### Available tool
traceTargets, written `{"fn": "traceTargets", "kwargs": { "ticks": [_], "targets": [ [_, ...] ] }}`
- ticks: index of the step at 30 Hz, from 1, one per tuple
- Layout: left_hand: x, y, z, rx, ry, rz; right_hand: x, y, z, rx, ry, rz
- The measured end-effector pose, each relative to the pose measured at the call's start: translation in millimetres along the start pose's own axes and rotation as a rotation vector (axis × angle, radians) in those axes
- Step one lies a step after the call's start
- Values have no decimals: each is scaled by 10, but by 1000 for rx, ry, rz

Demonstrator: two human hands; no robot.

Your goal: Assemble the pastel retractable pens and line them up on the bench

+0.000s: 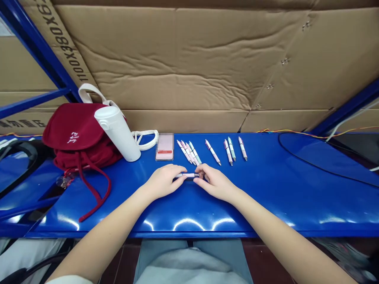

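A pink-barrelled pen (187, 175) lies crosswise between the two hands, its long axis almost level and running left to right, square to the person's forearms. It sits just above the table's front edge, in line with the gap between the hands. A thin metal tip seems to point toward the right hand, though the fingers cover much of that end, so this is hard to be sure of.

The left hand (162, 181) comes in from the left, its fingers curled together over the pen's left part. The right hand (214, 182) mirrors it, its fingertips (201, 172) pinching the right part. Neither hand is spread.

The glossy blue steel table (266, 207) shines under the light. Beyond the hands lies a row of slim white pens with pink or mint trim: a tight cluster (188, 152), then four more (212, 152) set singly, all tilted and roughly parallel. To their left are a phone (164, 146) in a pink case, a white insulated bottle (117, 133) lying tilted against a crumpled maroon fabric bag (74, 134), and the bag's long drawstring (94, 193). Corrugated cardboard (177, 59) fills the wall behind.
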State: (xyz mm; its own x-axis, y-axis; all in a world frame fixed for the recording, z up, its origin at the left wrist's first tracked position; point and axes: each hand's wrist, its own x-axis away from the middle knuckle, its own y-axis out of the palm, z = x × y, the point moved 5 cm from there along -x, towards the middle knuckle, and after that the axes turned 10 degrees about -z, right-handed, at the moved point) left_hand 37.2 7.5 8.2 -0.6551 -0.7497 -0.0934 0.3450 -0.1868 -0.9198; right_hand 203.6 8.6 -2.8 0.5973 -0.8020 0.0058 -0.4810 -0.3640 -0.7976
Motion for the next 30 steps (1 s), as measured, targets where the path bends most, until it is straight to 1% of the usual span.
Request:
{"fn": "traceTargets", "kwargs": {
  "ticks": [4, 8, 14, 21, 30],
  "targets": [
    [-4, 5, 7, 13, 9, -21, -7, 16, -2, 32, -29, 0],
    [-9, 14, 17, 12, 6, -36, -2, 19, 1, -8, -51, 14],
    [-16, 17, 14, 5, 5, -45, -14, 22, -6, 13, -50, 4],
    [-17, 28, -13, 14, 1, -52, -5, 36, 27, -44, -31, 29],
    [-15, 20, -22, 42, -21, -73, -15, -3, 14, -20, -135, 73]
  ]
}}
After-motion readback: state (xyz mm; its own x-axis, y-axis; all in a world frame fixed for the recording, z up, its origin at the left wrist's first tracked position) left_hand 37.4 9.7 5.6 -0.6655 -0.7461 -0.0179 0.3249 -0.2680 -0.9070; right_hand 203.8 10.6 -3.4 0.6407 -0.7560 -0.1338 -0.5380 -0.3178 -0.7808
